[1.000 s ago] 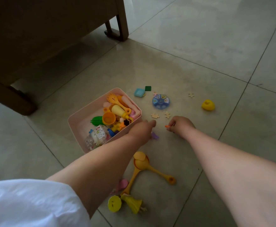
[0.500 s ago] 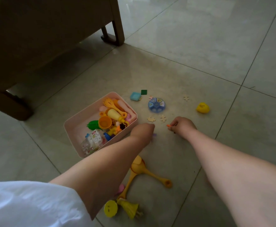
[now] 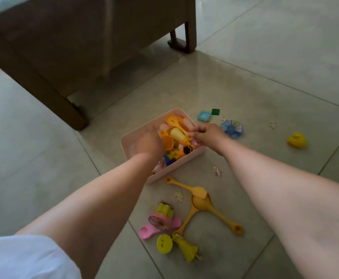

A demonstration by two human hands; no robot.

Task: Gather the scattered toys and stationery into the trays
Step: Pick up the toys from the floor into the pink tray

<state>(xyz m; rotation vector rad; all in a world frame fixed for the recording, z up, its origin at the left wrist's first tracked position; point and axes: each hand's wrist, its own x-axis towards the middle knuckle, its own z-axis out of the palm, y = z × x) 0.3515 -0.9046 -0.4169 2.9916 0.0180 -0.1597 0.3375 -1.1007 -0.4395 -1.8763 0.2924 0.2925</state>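
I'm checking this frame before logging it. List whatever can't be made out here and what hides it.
- Head view: left hand is motion-blurred over the pink tray; its grip and any contents are unreadable.
- Right hand: curled fingers hide whether it holds anything.
- Tray's near-left contents: covered by the left forearm.
- Small wooden pieces: too small to identify.
- Brown furniture: cut off by the top edge.
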